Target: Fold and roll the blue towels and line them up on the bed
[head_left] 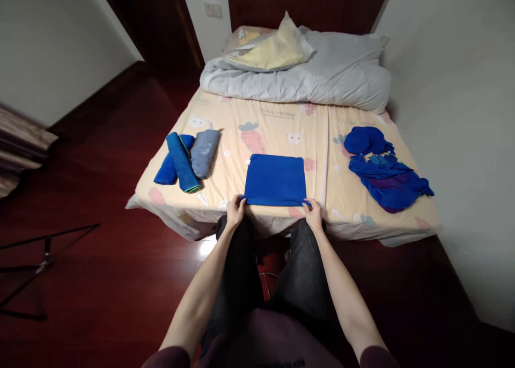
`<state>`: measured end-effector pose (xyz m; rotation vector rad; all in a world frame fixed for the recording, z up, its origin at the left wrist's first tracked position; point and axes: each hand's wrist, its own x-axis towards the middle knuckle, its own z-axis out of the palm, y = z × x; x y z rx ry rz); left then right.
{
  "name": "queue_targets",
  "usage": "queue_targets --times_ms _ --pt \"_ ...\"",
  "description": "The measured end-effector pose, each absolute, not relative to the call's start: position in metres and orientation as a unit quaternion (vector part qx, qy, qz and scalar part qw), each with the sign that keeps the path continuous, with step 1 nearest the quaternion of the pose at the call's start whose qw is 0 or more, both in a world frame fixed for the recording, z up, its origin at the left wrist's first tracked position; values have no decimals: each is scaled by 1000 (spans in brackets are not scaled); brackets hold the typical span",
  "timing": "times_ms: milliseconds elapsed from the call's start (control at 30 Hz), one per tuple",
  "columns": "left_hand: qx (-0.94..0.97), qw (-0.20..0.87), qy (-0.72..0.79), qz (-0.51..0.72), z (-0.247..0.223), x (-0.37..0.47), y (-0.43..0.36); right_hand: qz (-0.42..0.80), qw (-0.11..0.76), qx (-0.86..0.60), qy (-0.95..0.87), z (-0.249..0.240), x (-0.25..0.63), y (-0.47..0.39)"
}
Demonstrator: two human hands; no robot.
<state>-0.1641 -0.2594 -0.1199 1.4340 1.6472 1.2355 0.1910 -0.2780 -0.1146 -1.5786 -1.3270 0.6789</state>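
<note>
A blue towel (275, 178) lies flat as a rectangle near the front edge of the bed, with a small white tag at its upper left corner. Its near edge is turned up in a narrow fold. My left hand (235, 211) pinches the near left corner between thumb and fingers. At the near right corner, my right hand (313, 214) grips the same edge in a like pinch. Both hands rest at the mattress edge, just above my knees.
Rolled blue towels (179, 161) and a grey roll (205, 152) lie on the bed's left. Crumpled blue cloths (388, 180) lie on the right. A grey quilt (341, 67) and yellow pillow (277, 49) are at the back. A black stand (44, 260) is on the floor at left.
</note>
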Motion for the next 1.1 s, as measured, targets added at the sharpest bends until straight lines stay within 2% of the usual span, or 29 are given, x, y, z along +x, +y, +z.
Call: queue_targets --times_ms 400,867,1100 --pt "520 291 675 435 -98 -157 -282 251 417 -699 -524 -98 189 -293" --pt "544 270 686 401 -110 -162 -270 232 385 -731 -514 -112 190 -282" --pt "508 287 692 425 -110 -161 -272 233 387 -743 -494 -109 188 -284"
